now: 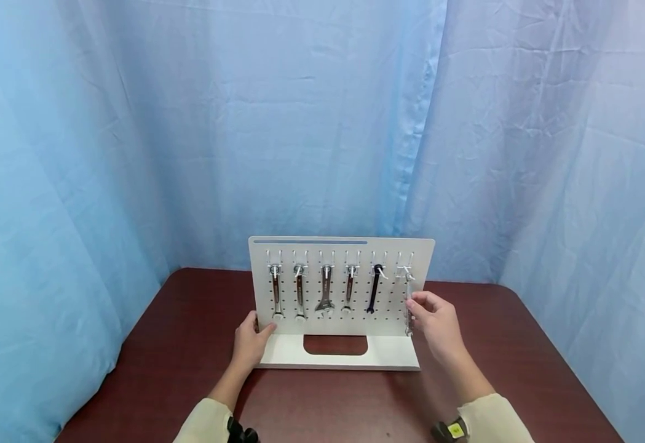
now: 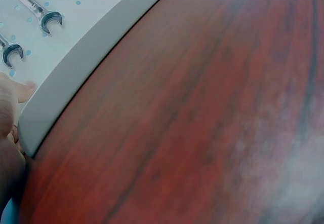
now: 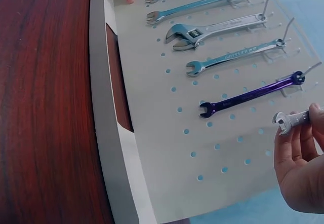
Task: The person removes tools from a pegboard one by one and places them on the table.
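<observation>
White, rectangular pegboard [image 1: 311, 326], patterned with even rows of small round holes [image 3: 200, 178] that look pale blue in the right wrist view. On it are three slim, shiny silver metal wrenches [image 3: 200, 6] and a thick silver adjustable metal wrench [image 3: 228, 26], all catching reddish-brown reflections in the head view. A slim, glossy purple metal wrench [image 3: 253, 93] looks nearly black there. One more silver metal wrench [image 3: 297, 118] is at the board's right end. A dark red-brown, wood-patterned tabletop [image 1: 189, 344] has blackish streaks. Creased light blue fabric curtains [image 1: 300, 123] shade into lavender toward the right. Cream fabric sleeves [image 1: 203, 423]; a dark wristband [image 1: 442, 432] with a yellow square [image 1: 456, 429]
</observation>
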Action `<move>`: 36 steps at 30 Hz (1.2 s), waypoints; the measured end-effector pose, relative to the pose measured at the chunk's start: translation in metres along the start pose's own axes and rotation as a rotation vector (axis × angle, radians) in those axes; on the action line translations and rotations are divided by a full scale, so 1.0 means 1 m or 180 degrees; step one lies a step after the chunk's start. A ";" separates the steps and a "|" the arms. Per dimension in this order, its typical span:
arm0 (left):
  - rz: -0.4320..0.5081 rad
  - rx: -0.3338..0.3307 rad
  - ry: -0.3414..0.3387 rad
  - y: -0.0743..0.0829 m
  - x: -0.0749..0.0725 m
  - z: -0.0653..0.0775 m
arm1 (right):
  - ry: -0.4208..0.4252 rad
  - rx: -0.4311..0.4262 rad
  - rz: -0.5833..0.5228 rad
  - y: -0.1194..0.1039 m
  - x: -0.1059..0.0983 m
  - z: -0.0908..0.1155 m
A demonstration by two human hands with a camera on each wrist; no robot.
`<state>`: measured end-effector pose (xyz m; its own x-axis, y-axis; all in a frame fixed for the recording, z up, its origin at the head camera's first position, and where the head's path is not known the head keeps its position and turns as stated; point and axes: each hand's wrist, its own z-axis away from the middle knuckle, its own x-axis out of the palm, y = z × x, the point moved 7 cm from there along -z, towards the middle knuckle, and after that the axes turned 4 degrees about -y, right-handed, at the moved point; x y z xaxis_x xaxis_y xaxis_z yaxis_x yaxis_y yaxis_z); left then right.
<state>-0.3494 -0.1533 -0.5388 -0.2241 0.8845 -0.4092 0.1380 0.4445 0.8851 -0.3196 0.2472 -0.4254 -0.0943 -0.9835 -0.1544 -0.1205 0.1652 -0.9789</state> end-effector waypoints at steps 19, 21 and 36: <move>-0.0066 -0.0026 -0.0058 -0.001 0.000 0.000 | -0.0225 -0.0062 -0.0632 -0.020 -0.014 0.023; -0.0080 -0.0028 -0.0050 -0.001 0.000 0.000 | -0.0231 -0.0077 -0.0630 -0.022 -0.015 0.024; -0.0062 -0.0025 -0.0037 -0.002 0.000 0.000 | -0.0183 -0.0105 -0.0556 -0.013 -0.034 0.025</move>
<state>-0.3500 -0.1543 -0.5401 -0.2154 0.8773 -0.4289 0.1261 0.4605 0.8787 -0.2904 0.2771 -0.4102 -0.0125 -0.9999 0.0093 -0.1626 -0.0072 -0.9867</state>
